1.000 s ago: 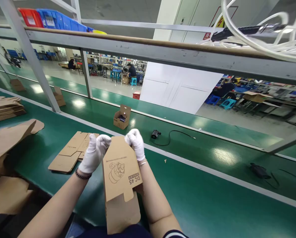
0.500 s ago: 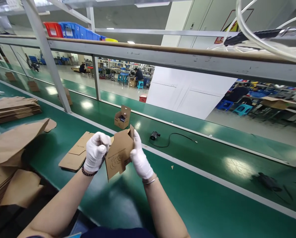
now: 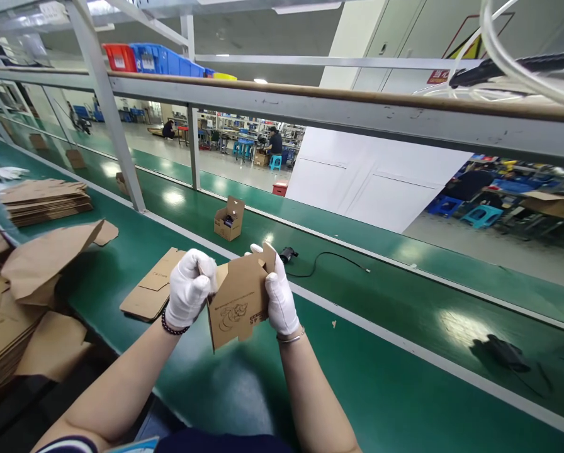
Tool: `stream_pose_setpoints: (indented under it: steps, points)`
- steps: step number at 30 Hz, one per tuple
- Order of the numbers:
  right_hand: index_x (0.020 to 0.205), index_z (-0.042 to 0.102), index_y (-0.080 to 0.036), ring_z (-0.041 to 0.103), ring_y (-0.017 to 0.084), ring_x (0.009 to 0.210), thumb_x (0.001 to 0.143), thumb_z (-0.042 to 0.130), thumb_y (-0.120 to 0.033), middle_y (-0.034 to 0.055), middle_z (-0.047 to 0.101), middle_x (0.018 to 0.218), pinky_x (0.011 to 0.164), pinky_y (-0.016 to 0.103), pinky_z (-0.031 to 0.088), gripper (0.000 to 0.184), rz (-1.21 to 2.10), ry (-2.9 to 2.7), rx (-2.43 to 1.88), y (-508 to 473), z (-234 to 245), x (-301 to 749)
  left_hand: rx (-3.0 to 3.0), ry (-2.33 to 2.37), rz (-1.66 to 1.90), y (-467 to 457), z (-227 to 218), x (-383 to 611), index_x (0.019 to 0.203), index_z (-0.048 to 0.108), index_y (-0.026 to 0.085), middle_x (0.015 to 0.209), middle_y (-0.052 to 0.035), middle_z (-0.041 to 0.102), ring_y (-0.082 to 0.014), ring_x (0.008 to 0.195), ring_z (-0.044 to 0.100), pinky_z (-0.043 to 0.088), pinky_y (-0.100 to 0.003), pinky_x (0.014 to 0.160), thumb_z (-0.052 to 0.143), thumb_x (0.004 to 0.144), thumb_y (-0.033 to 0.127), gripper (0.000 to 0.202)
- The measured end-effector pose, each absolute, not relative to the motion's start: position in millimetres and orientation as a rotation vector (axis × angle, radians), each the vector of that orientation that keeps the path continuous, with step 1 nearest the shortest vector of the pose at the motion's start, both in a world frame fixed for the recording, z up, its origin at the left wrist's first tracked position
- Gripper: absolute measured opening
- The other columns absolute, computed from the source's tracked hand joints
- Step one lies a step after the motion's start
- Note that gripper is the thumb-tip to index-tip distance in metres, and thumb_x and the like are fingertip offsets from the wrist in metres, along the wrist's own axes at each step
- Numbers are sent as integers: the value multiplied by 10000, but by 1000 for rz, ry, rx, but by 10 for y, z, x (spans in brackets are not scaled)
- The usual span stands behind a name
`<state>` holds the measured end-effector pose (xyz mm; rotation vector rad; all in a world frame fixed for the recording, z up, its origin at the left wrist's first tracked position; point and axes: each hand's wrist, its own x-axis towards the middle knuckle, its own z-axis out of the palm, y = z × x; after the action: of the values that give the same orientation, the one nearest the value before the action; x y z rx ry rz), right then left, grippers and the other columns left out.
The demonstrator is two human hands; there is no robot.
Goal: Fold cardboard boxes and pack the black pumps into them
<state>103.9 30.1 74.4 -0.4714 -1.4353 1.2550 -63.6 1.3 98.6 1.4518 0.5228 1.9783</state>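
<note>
A small brown cardboard carton, printed with a line drawing, is held up over the green conveyor belt. My left hand, in a white glove, grips its left side. On the right edge my right hand, also gloved, is closed around it with the fingers near the top flap. The carton is partly folded up and tilted. Flat carton blanks lie on the belt just behind my left hand.
An open small box stands further up the belt. A black device with a cable lies beyond my right hand, another black item at right. Carton stacks and loose cardboard are at left. A metal rail crosses overhead.
The carton went from hanging long and flat in front of me to a shorter, folded-up shape held higher. Both hands stayed on it, and the view shifted slightly.
</note>
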Motion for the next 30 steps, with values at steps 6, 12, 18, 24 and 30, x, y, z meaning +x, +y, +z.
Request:
stream_pose_setpoints:
  steps: [6,12,18,24,30]
  points:
    - [1327,540,-287,453,299,1324,817,550,-681,54,436,1482,1107,470,376,645,1213,-1593,-520,264,763,1062,1406,667,2071,104,988,-672,857,552,209,635,41,578,-67,456,436,385,-201,472,777,689,497,402]
    - [959,677,-230,527,280,1234,834,610,-567,98,533,1363,1072,467,396,366,753,-1532,-671,263,741,1034,1549,968,1645,83,916,-588,965,638,183,1374,-136,535,-280,1246,515,435,-384,1012,617,782,622,476]
    - [928,629,-207,548,257,1211,921,476,-363,112,543,1361,1043,479,423,219,497,-1534,-706,176,740,1001,1709,1221,1856,-42,858,-488,938,644,179,1362,-119,551,-277,1221,539,390,-446,1073,562,862,389,238]
    - [674,623,-208,617,262,1103,902,475,-279,92,659,1182,983,470,474,281,399,-1644,-699,213,761,1053,1994,1306,1657,-59,958,-582,676,635,180,1262,-119,619,-262,1152,590,440,-433,1040,488,893,374,325]
    - [1132,603,-211,532,272,1243,898,478,-506,124,471,1438,1040,475,432,397,553,-1493,-716,476,631,1078,2034,1320,1283,22,882,-835,1087,706,229,1481,-103,437,-344,1312,456,351,-490,1127,796,630,495,536]
